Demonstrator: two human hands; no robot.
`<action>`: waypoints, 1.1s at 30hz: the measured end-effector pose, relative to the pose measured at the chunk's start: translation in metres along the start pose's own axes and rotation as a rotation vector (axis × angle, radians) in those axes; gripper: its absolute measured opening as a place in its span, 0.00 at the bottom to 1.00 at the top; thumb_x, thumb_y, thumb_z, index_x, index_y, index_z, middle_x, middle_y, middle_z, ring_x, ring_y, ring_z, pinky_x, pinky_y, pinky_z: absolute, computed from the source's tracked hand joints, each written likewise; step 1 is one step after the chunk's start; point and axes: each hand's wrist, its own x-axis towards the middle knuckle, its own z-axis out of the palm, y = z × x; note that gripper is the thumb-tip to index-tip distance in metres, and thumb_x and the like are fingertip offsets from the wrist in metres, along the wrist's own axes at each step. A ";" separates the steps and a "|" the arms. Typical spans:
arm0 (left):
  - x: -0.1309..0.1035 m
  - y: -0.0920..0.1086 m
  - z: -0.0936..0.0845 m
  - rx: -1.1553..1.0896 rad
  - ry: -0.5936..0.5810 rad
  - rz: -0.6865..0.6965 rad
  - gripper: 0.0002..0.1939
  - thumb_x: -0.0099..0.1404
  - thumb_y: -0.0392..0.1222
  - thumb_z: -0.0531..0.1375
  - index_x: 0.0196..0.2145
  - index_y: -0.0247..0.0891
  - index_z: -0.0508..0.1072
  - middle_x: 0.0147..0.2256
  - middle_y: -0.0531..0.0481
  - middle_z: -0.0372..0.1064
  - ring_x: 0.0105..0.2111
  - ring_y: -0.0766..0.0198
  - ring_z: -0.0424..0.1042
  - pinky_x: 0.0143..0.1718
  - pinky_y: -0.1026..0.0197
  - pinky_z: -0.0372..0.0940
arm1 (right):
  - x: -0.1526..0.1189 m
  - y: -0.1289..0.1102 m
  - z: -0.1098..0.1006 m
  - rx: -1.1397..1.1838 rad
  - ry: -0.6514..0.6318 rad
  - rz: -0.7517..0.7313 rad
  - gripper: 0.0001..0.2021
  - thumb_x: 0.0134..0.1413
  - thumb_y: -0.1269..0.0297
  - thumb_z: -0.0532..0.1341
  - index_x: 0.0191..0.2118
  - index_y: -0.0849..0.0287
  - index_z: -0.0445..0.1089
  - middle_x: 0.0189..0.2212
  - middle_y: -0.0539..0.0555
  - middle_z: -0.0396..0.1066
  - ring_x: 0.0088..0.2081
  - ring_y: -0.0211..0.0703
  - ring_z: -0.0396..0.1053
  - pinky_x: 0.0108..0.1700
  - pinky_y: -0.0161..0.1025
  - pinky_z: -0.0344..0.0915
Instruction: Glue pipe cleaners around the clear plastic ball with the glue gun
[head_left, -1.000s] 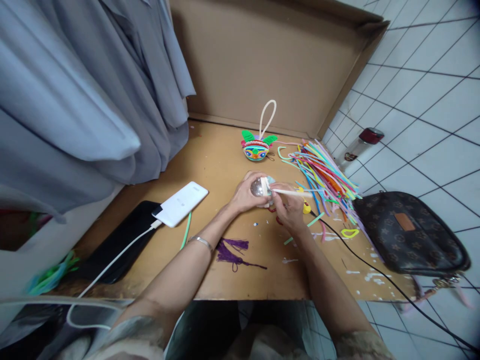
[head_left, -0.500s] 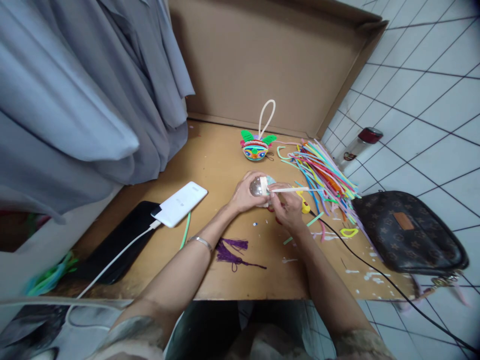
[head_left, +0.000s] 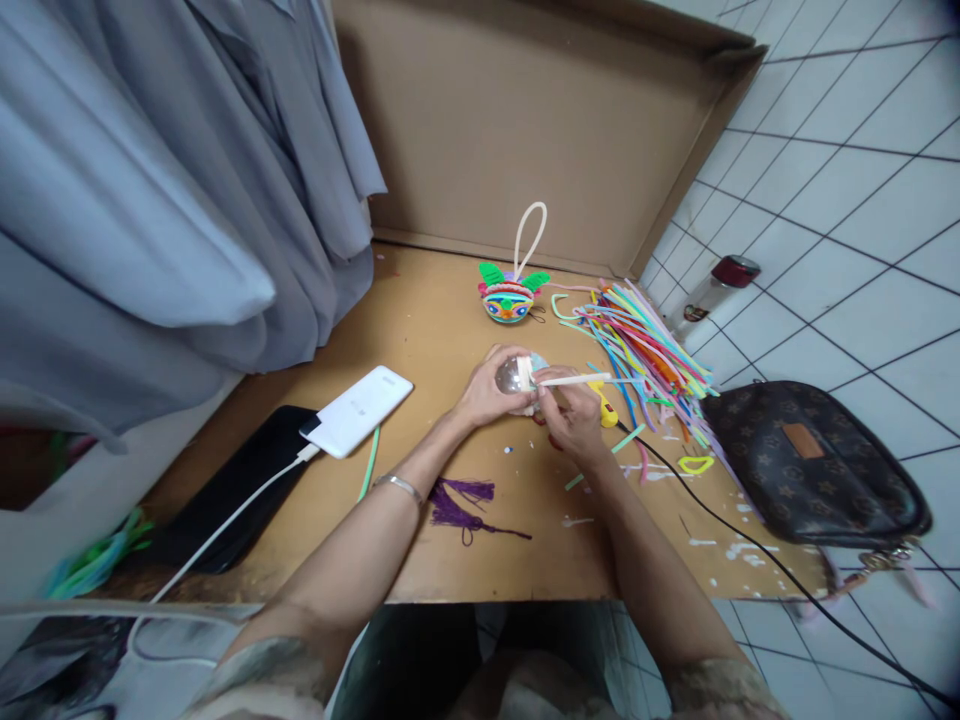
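Observation:
My left hand [head_left: 484, 390] is wrapped round a clear plastic ball [head_left: 510, 375] with a white band around its middle. A white pipe cleaner [head_left: 577, 380] runs from the band out to the right, and my right hand [head_left: 571, 415] pinches it close against the ball. The yellow glue gun [head_left: 606, 405] lies just beyond my right hand, partly hidden by it. Behind the ball stands a colourful lion-head ornament [head_left: 508, 300] with green ears and a cream loop. Purple tassels [head_left: 465, 508] lie on the table between my forearms.
A pile of coloured pipe cleaners [head_left: 652, 345] lies at the right, beside a brown patterned bag [head_left: 817, 470] and a clear bottle [head_left: 712, 295]. The glue gun's black cord [head_left: 720, 520] crosses the right side. At the left are a white power bank [head_left: 360, 410] and a black tablet-like slab [head_left: 240, 490].
Both hands keep their hold at almost the same spot. The pipe cleaner has shifted very slightly against the ball; the whole view has drifted a little.

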 end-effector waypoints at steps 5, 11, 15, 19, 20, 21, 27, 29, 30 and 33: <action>0.000 -0.005 0.000 0.001 -0.010 0.021 0.27 0.47 0.39 0.69 0.47 0.39 0.73 0.56 0.40 0.65 0.59 0.49 0.65 0.63 0.46 0.59 | 0.002 -0.001 0.000 0.013 -0.004 -0.053 0.05 0.62 0.69 0.56 0.38 0.54 0.69 0.36 0.55 0.77 0.41 0.44 0.75 0.46 0.45 0.71; -0.001 -0.011 0.001 -0.024 -0.011 0.089 0.25 0.50 0.43 0.70 0.47 0.38 0.73 0.54 0.38 0.65 0.59 0.48 0.66 0.62 0.44 0.60 | 0.001 -0.001 0.000 0.014 0.012 -0.079 0.05 0.62 0.71 0.56 0.39 0.55 0.69 0.36 0.55 0.76 0.41 0.44 0.75 0.45 0.44 0.71; -0.002 -0.017 0.000 0.027 -0.021 0.127 0.27 0.53 0.49 0.70 0.49 0.39 0.73 0.55 0.38 0.64 0.61 0.47 0.64 0.62 0.43 0.60 | 0.000 0.001 0.002 0.029 0.013 -0.049 0.06 0.62 0.71 0.56 0.39 0.54 0.69 0.37 0.55 0.76 0.41 0.44 0.75 0.45 0.44 0.72; -0.005 -0.018 -0.002 0.160 -0.025 0.143 0.37 0.47 0.58 0.73 0.52 0.41 0.72 0.60 0.37 0.59 0.62 0.44 0.62 0.62 0.43 0.60 | -0.002 0.005 0.003 0.043 0.034 -0.053 0.07 0.62 0.71 0.55 0.40 0.53 0.69 0.37 0.55 0.76 0.42 0.44 0.75 0.46 0.44 0.72; -0.006 -0.017 -0.003 0.211 -0.034 0.145 0.39 0.46 0.58 0.74 0.53 0.41 0.71 0.61 0.37 0.58 0.62 0.43 0.62 0.62 0.42 0.60 | -0.002 0.005 0.004 0.044 0.039 -0.052 0.07 0.62 0.70 0.55 0.40 0.53 0.68 0.37 0.55 0.76 0.41 0.44 0.75 0.46 0.44 0.72; -0.007 -0.015 -0.003 0.260 -0.035 0.151 0.40 0.45 0.58 0.74 0.53 0.42 0.71 0.61 0.37 0.57 0.62 0.43 0.62 0.62 0.42 0.60 | -0.002 0.005 0.004 0.041 0.041 -0.046 0.07 0.62 0.70 0.55 0.40 0.53 0.68 0.37 0.55 0.76 0.41 0.44 0.75 0.46 0.45 0.72; -0.012 -0.008 -0.001 0.359 -0.044 0.214 0.42 0.46 0.53 0.74 0.55 0.38 0.67 0.59 0.35 0.60 0.60 0.43 0.64 0.59 0.43 0.64 | -0.001 0.001 0.004 0.025 0.000 -0.048 0.07 0.63 0.68 0.54 0.40 0.53 0.70 0.37 0.55 0.77 0.42 0.44 0.74 0.47 0.45 0.71; -0.011 -0.009 0.002 0.306 -0.004 0.191 0.40 0.46 0.51 0.74 0.54 0.38 0.67 0.57 0.36 0.62 0.59 0.45 0.66 0.59 0.46 0.65 | -0.001 0.003 0.001 0.015 -0.024 -0.043 0.08 0.63 0.66 0.55 0.42 0.54 0.71 0.40 0.55 0.77 0.44 0.45 0.74 0.48 0.46 0.71; -0.010 -0.010 0.003 0.270 0.035 0.154 0.39 0.45 0.49 0.74 0.53 0.39 0.67 0.55 0.38 0.64 0.57 0.47 0.67 0.59 0.47 0.65 | -0.001 0.007 -0.002 -0.014 -0.021 -0.009 0.08 0.62 0.64 0.55 0.43 0.54 0.71 0.41 0.56 0.77 0.45 0.46 0.74 0.49 0.47 0.70; -0.005 -0.015 0.002 0.101 0.209 -0.058 0.39 0.43 0.47 0.74 0.52 0.40 0.66 0.51 0.42 0.68 0.52 0.51 0.71 0.56 0.49 0.67 | 0.001 0.021 -0.017 -0.211 0.065 0.255 0.13 0.62 0.60 0.55 0.46 0.57 0.72 0.43 0.59 0.76 0.46 0.49 0.73 0.51 0.49 0.69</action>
